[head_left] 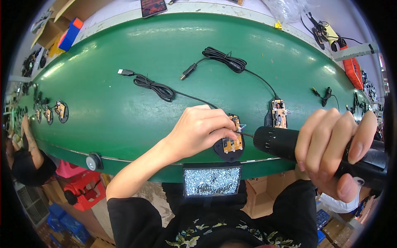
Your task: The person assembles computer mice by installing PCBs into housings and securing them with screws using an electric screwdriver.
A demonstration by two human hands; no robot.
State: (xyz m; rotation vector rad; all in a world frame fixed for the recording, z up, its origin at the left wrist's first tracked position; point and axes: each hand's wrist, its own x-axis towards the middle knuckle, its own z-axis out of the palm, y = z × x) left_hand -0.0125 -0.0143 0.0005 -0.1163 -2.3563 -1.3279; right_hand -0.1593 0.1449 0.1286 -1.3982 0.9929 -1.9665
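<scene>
My right hand [331,153] is wrapped round a black electric screwdriver [275,142], held nearly level with its bit pointing left. The bit reaches over a mouse circuit board [232,142] on a black base, near the table's front edge. Fingers pinched together, my left hand [202,128] is at the bit's tip above this board; what it grips there is too small to make out. From the board's far side, partly hidden by that hand, a black USB cable [155,87] runs up in a tied bundle. Below the edge sits a black-rimmed tray of small shiny screws [211,181].
To the right lies a second mouse board [278,113] with its bundled cable [225,60]. Several boards [62,111] rest at the far left of the green table [103,97], near another person's arm [33,138]. A phone [153,7] lies at the back.
</scene>
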